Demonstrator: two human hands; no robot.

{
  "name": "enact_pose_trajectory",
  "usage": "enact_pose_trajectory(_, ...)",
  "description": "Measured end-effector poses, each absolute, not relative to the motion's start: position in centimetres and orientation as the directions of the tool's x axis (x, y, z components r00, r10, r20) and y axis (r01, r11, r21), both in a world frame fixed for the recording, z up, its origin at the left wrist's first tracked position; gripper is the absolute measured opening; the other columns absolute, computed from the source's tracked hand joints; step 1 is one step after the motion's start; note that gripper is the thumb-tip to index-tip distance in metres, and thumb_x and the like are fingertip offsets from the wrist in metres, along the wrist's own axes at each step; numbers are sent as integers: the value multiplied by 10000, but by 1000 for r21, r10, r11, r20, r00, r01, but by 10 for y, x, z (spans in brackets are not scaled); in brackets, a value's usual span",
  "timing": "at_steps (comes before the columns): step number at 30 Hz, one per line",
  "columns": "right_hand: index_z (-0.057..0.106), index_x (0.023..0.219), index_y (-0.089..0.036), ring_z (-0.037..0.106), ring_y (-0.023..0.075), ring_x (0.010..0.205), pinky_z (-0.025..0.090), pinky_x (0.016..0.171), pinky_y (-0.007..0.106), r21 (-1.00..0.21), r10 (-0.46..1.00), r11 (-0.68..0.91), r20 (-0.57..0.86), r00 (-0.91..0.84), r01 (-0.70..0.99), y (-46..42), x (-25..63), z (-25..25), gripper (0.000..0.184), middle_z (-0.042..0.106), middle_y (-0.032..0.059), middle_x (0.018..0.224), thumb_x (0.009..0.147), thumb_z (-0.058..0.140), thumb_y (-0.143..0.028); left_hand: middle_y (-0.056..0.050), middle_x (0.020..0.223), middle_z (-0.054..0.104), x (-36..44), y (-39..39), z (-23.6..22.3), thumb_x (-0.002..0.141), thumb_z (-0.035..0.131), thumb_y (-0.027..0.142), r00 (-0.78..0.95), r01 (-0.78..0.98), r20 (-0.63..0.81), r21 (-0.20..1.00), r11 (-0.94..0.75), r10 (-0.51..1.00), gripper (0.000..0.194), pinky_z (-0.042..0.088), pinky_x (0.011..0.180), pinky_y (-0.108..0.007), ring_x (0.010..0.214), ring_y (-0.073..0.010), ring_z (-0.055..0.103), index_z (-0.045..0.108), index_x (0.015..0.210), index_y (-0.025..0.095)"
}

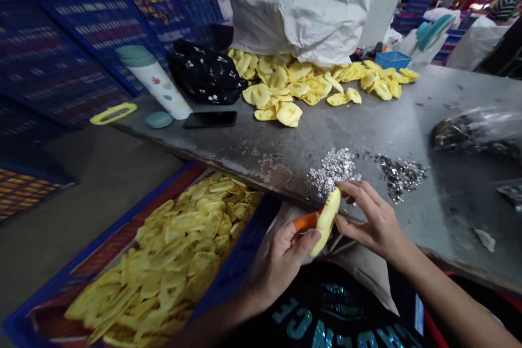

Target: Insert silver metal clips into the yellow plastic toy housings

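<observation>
The right hand's (377,223) fingers (359,194) pinch a curved yellow fruit slice (325,223), while the left hand (279,266) curls around an orange handle (305,222).

The left hand (277,266) holds an orange handle (305,222) while the right hand (373,223) pinches a curved yellow fruit chip (325,223) near the front edge of the table (457,217), just beside a heap of silvery flakes (332,170). A blue crate (232,277) of chips sits below, to the left.

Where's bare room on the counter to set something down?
Bare counter lies between the chips and silver scraps, and right of the scraps, below the bag. Crowded: far left, around the phone and bottle.
</observation>
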State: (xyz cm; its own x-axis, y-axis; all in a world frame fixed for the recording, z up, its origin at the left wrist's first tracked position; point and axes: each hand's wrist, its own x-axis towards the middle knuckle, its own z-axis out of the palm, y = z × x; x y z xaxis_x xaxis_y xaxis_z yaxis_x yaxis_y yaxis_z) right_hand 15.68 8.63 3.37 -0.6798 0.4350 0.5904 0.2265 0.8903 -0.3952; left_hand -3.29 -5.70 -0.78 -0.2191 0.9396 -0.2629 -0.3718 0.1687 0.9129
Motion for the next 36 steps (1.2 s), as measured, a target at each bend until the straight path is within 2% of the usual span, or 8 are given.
enact_pose_trajectory(7,609,1439,-254,795,215,1012,688,887,360,-497,307,858,292,-906,131,147,74,46,495,760,81,1216,983,801,-272,-81,1197,857,-78,-58,-28,879,907,573,-515,-467,-298,884,28,803,445,673,817,-366,1056,-307,816,812,1180,259)
enact_pose_trajectory(13,621,1391,-136,712,320,1229,583,998,446,-273,558,821,197,-806,501,247,-35,53,407,640,240,1436,1051,716,-338,16,1384,793,-180,-115,-64,981,687,739,-731,-608,-438,766,-208,524,472,639,1104,-431,1527,-304,615,705,1344,437)
enact_pose_trajectory(17,632,1314,-129,674,373,1278,535,1047,495,-144,604,797,173,-778,586,272,-82,45,352,634,264,1445,1004,735,-259,-50,1283,819,-203,-138,-103,968,705,625,-601,-777,-682,620,-107,416,375,648,1089,-455,1554,-311,592,707,1265,395)
enact_pose_trajectory(22,656,1299,-104,713,338,1148,557,970,457,-91,596,802,189,-780,590,279,-66,56,284,674,242,1384,1039,576,-185,-63,1399,812,-159,-103,-83,961,801,338,-477,-754,-626,653,79,617,348,688,882,-341,1255,-277,776,770,1308,328)
enact_pose_trajectory(26,637,1362,-121,682,287,1200,553,1012,404,-100,583,809,272,-766,580,252,8,69,322,652,196,1429,1080,488,-166,-140,1222,852,-130,-59,-42,1012,740,305,-288,-698,-538,685,211,793,324,692,688,-293,916,-235,819,761,1310,180)
enact_pose_trajectory(29,654,1345,-184,678,203,1182,558,991,304,-93,372,927,342,-863,363,197,75,58,262,696,105,1381,1126,560,-290,-161,1238,852,-123,-33,-41,1066,676,483,118,-728,-444,570,381,888,400,699,575,-333,870,-272,844,761,1349,213)
enact_pose_trajectory(32,718,1226,-203,690,163,1053,549,932,291,63,-56,998,494,-868,-29,132,134,35,210,768,51,1227,1160,558,-321,-88,1266,859,-117,-17,-57,979,788,552,502,-651,-236,530,543,832,476,695,538,-383,886,-344,870,763,1405,341)
enact_pose_trajectory(36,785,1130,-244,692,152,952,546,827,292,153,-159,985,630,-760,-79,77,194,12,135,805,12,1219,1084,718,-351,-80,1086,878,-94,-14,-59,1064,566,718,695,-480,-270,517,709,667,622,680,576,-419,844,-394,860,794,1366,226)
